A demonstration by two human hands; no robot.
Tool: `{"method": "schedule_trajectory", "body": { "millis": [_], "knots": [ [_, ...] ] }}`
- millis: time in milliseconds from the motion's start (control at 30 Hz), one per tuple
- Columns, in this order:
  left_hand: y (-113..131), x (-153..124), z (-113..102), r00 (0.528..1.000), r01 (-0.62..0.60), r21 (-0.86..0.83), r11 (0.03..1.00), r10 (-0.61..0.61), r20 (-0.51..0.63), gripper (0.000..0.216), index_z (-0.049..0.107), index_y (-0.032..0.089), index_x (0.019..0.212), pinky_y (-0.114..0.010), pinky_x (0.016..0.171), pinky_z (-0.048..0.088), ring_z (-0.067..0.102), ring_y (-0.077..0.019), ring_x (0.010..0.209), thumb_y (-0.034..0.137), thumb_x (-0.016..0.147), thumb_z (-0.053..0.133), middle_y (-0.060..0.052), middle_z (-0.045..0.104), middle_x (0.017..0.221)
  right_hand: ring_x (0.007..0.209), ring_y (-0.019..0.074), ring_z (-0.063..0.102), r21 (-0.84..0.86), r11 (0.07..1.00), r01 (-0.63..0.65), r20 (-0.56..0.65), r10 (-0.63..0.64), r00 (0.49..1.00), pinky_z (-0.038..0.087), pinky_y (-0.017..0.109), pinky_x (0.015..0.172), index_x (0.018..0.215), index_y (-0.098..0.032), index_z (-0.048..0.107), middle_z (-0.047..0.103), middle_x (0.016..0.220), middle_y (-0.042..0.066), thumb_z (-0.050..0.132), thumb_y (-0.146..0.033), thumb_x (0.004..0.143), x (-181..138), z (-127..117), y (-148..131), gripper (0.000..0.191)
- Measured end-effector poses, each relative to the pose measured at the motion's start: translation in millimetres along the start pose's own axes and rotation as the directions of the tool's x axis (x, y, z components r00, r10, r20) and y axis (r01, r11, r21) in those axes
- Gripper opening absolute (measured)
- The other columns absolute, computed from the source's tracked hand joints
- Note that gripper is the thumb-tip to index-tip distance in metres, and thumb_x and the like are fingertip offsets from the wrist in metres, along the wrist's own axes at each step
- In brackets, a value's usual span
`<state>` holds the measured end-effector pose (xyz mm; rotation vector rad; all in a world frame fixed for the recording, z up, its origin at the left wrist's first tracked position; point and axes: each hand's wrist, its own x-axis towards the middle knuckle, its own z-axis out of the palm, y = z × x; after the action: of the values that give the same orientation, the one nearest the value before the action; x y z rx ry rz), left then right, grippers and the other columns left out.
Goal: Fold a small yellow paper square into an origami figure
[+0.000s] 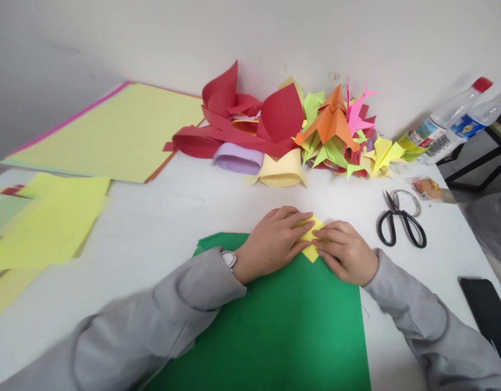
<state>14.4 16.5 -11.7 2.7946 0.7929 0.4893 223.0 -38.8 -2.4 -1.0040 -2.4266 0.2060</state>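
Observation:
A small folded piece of yellow paper, roughly diamond-shaped, lies between my hands near the far edge of a large green sheet. My left hand, with a watch at the wrist, presses its fingertips on the paper's left side. From the right, my right hand grips the other side, its fingers bent and close together. The fingertips of both hands nearly meet over the paper and cover part of its folds.
Black-handled scissors and a tape roll lie to the right, with a phone nearer me. Red paper shapes, an orange origami figure and bottles stand along the wall. Yellow sheets lie left.

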Motion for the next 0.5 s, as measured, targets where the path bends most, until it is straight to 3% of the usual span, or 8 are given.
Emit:
{"method": "schedule_trajectory", "body": {
  "millis": [233, 500],
  "knots": [
    [0, -1, -1, 1.000, -0.012, -0.013, 1.000, 0.012, -0.010, 0.032, 0.059, 0.017, 0.118, -0.047, 0.092, 0.044, 0.048, -0.0282, 0.111, 0.029, 0.090, 0.051, -0.010, 0.056, 0.130, 0.097, 0.0238, 0.055, -0.022, 1.000, 0.002, 0.013, -0.002, 1.000, 0.049, 0.043, 0.082, 0.100, -0.016, 0.066, 0.068, 0.103, 0.009, 0.053, -0.016, 0.085, -1, 1, 1, 0.020],
    [-10, -9, -9, 0.985, -0.171, -0.079, 0.982, 0.167, -0.053, 0.024, 0.068, 0.022, 0.102, -0.049, 0.097, 0.042, 0.047, -0.0288, 0.114, 0.029, 0.089, 0.050, -0.010, 0.057, 0.127, 0.097, 0.0237, 0.054, -0.050, 0.999, -0.002, 0.022, 0.003, 1.000, 0.047, 0.043, 0.082, 0.098, -0.017, 0.067, 0.068, 0.104, 0.009, 0.052, -0.016, 0.086, -1, 0, 1, 0.019]
  ]
}}
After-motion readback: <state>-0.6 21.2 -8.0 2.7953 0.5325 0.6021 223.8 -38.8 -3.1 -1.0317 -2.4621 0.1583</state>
